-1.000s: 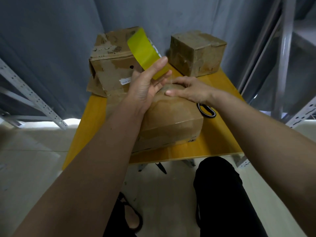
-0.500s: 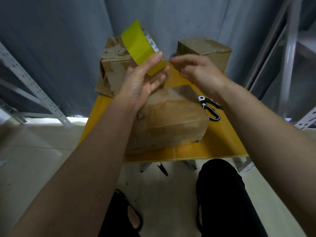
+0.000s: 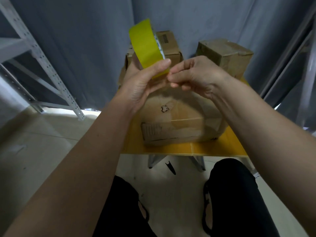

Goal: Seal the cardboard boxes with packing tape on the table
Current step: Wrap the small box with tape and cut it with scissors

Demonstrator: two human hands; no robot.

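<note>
1. The left hand [image 3: 142, 82] grips the yellow tape roll [image 3: 145, 47], raised above the nearest box [image 3: 174, 120], which sits at the bench [image 3: 218, 149] front edge.
2. The right hand [image 3: 193, 76], fingers curled, pinches at the roll's lower rim, seemingly seeking the tape's free end; whether it has it cannot be told.
3. The roll stands edge-on, tilted left; the box top lies directly below both hands.
4. Two more boxes stand toward the bench's far edge.

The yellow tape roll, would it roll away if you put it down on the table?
Probably, if set on its edge: the yellow tape roll is round. Laid flat it should stay. It looks light, since the left hand alone holds it up, while the right hand picks at its end.
</note>
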